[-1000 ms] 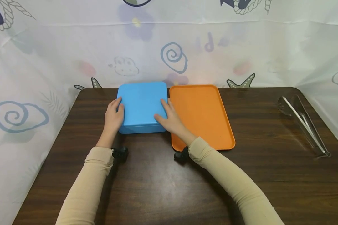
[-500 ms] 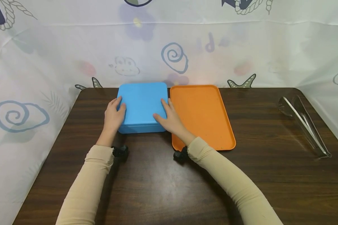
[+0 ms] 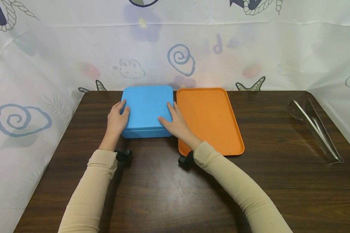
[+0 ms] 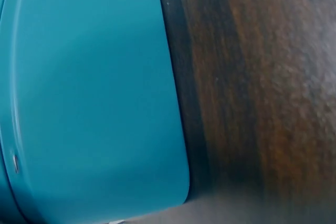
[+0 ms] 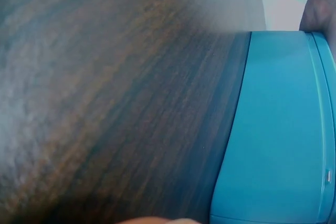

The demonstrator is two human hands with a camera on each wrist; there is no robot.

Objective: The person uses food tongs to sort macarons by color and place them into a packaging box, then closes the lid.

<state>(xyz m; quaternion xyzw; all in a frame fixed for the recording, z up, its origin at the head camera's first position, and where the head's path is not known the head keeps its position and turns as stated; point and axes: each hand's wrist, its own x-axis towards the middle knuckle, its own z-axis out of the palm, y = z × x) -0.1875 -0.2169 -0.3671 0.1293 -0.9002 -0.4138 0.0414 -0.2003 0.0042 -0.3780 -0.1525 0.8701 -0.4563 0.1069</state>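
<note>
A closed blue box with a flat lid lies at the back of the dark wooden table, left of centre. At its left side, my left hand has its fingers along the edge and its thumb over the lid's border. My right hand rests on the opposite side, fingers extended along the edge and thumb on the lid. The left wrist view shows the blue box's front wall close up. In the right wrist view, that same wall appears, with my left hand at the far end.
An orange tray lies right beside the box, under my right forearm in the head view. Metal tongs lie near the right edge of the wooden table. A printed white cloth hangs behind the table.
</note>
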